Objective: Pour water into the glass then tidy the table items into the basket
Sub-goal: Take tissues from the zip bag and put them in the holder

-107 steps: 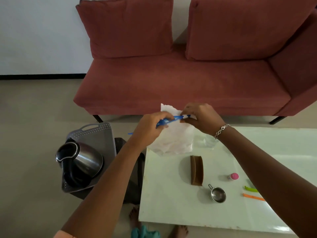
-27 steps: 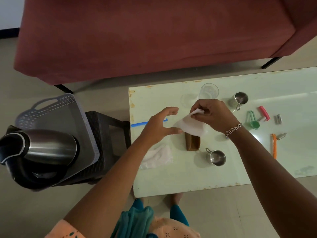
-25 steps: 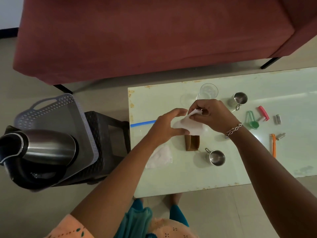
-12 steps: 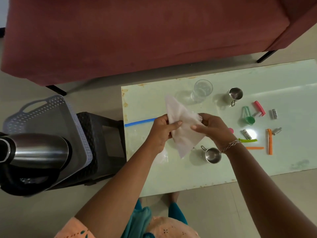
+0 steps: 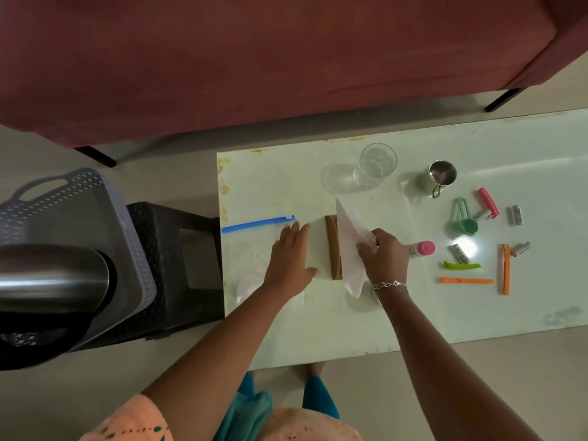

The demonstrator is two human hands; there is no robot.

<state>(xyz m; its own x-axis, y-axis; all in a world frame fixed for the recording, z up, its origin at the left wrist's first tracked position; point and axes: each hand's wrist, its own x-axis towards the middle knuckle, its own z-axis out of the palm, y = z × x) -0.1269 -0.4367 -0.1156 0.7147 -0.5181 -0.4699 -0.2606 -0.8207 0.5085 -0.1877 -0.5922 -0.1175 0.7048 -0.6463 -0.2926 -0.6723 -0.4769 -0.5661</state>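
Note:
My right hand (image 5: 383,256) grips a white napkin (image 5: 350,246) held over the brown napkin holder (image 5: 333,246) on the pale green table (image 5: 318,329). My left hand (image 5: 291,259) lies flat and open on the table, left of the holder, partly over a clear plastic bag (image 5: 251,281). A blue clip stick (image 5: 257,224) lies just beyond my left fingers. The clear glass (image 5: 375,165) stands near the far edge. The grey perforated basket (image 5: 63,198) sits on a dark stool (image 5: 178,249) left of the table, with a steel kettle (image 5: 47,278) in front of it.
A steel cup (image 5: 441,175) stands right of the glass. Further right lie a green scoop (image 5: 466,221), pink clip (image 5: 488,203), pink-capped bottle (image 5: 421,248), green clip (image 5: 463,266), orange clips (image 5: 466,280), and small batteries (image 5: 517,214). A red sofa (image 5: 254,58) runs behind.
My left hand let go of the napkin and dropped flat onto the table. My right hand keeps the napkin and has lowered it beside the holder, hiding the near steel cup.

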